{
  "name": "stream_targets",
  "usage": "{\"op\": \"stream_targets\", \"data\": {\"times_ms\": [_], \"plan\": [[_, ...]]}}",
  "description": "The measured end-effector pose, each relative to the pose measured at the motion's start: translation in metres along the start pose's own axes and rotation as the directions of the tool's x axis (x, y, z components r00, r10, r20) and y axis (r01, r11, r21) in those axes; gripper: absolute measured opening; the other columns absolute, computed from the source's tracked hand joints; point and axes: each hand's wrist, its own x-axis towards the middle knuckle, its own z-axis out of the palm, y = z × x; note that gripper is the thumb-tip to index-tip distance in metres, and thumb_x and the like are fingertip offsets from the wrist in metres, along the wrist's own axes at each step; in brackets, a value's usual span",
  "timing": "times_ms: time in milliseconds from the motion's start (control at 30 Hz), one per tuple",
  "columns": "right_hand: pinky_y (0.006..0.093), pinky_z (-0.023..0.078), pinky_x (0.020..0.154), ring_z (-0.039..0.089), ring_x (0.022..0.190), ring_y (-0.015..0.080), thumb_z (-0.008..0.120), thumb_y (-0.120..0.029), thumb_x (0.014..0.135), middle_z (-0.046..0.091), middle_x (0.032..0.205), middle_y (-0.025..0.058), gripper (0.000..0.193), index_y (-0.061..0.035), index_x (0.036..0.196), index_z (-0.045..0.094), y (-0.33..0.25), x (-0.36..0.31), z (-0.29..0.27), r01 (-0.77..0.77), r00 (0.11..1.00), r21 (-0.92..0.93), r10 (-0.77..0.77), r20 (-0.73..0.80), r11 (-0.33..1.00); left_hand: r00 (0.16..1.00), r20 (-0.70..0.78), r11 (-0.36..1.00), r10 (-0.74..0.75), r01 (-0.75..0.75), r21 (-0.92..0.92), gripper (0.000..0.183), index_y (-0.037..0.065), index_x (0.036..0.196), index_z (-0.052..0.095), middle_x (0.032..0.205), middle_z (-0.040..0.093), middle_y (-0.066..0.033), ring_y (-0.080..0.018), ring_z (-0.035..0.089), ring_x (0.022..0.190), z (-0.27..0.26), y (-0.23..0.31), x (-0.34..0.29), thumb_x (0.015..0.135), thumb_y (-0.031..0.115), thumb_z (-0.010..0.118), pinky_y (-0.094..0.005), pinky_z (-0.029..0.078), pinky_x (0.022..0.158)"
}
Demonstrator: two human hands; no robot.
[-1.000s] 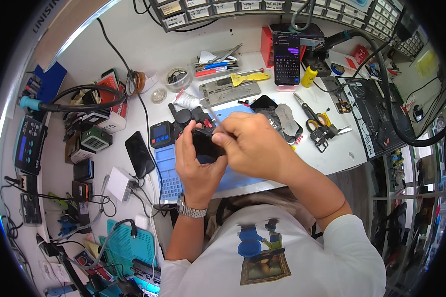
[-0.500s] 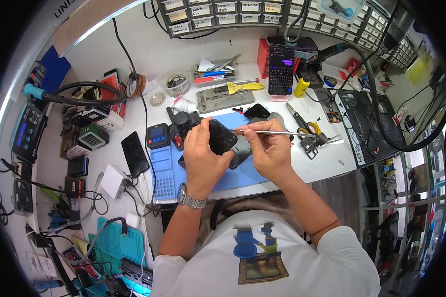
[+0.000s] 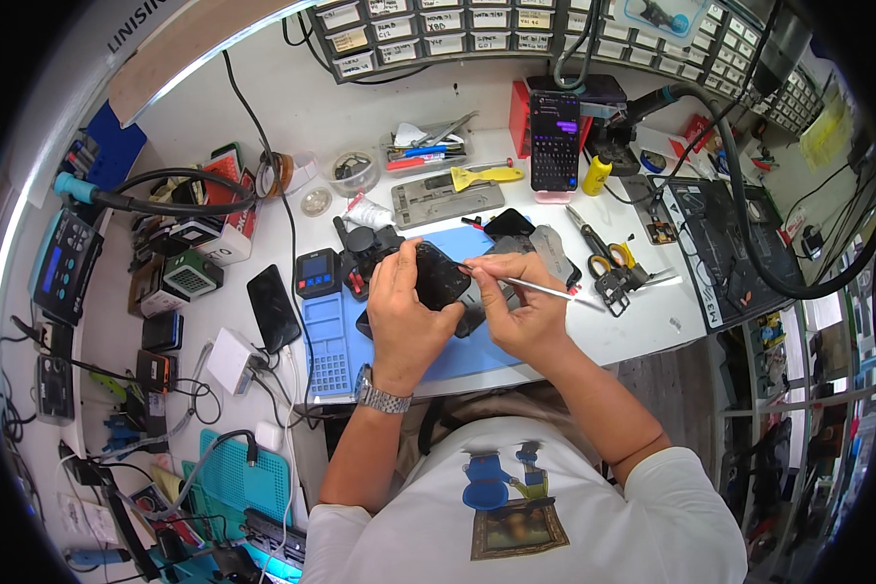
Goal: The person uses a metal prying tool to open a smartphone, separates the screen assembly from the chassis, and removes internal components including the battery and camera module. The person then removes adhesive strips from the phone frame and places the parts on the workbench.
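In my left hand (image 3: 404, 311) a black phone (image 3: 440, 274) is held tilted, fingers on its left edge and thumb at its lower edge. My right hand (image 3: 524, 316) pinches a thin silver metal tool (image 3: 545, 289) like a pen; its tip meets the phone's right edge. Whether the tool is a pry tool or one arm of tweezers I cannot tell. Both hands are above a blue work mat (image 3: 462, 360). Behind the phone, partly hidden, lies a dark grey piece (image 3: 475, 313).
A phone with a lit screen (image 3: 555, 141) stands upright at the back. Orange-handled scissors (image 3: 608, 263) and a black bracket (image 3: 613, 294) lie right of my right hand. Left of the mat rests another black phone (image 3: 274, 309). A yellow scraper (image 3: 487, 176) lies on a grey tray (image 3: 428, 200).
The silver tool's outer end has dipped and my right hand has turned slightly, its tip still at the phone's edge. The view has shifted slightly; my left hand keeps its hold.
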Motion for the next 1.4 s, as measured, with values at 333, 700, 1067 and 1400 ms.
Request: {"op": "stream_targets", "data": {"times_ms": [333,700,1067,1400], "plan": [[0.043,0.062,0.069,0.074,0.082,0.0363,0.079,0.017,0.079,0.071,0.099,0.0202,0.028,0.005,0.101,0.064,-0.008,0.005,-0.005,0.471,0.877,-0.271,-0.413,0.245,0.839,0.998,-0.051,0.999,0.028,-0.029,-0.023,0.08,-0.004,0.139,0.062,0.116,0.068,-0.0199,-0.0401,0.067,0.105,0.009,-0.002,-0.004,0.067,0.011,0.093,-0.0488,0.055,0.095],[0.03,0.057,0.075,0.073,0.084,0.0161,0.074,0.012,0.095,0.072,0.086,0.0107,0.017,0.0001,0.092,0.063,0.006,0.019,-0.015,-0.042,0.984,0.065,0.03,0.177,0.997,0.997,-0.049,0.998,0.064,-0.065,-0.003,0.076,-0.004,0.137,0.066,0.115,0.071,-0.0182,-0.0343,0.072,0.102,0.003,0.006,-0.005,0.065,0.004,0.088,-0.0416,0.06,0.089],[0.0445,0.057,0.067,0.068,0.076,0.0367,0.077,0.004,0.08,0.066,0.086,0.0153,0.021,-0.0011,0.096,0.065,0.022,0.004,-0.015,0.291,0.946,-0.171,-0.256,0.198,0.941,0.999,0.034,0.999,-0.017,0.016,0.029,0.077,-0.003,0.136,0.067,0.114,0.071,-0.0166,-0.0349,0.072,0.102,0.011,0.0,-0.015,0.065,0.011,0.094,-0.0421,0.058,0.093],[0.0406,0.06,0.092,0.078,0.107,0.0277,0.083,-0.027,0.093,0.082,0.105,0.0121,0.043,-0.0076,0.129,0.072,0.027,-0.002,0.007,0.112,0.992,-0.08,-0.107,0.069,0.99,0.985,0.054,0.983,0.161,-0.165,0.079,0.095,-0.015,0.136,0.067,0.124,0.075,-0.0302,-0.0441,0.072,0.113,0.001,-0.005,-0.007,0.072,0.047,0.102,-0.0505,0.059,0.101]]}}
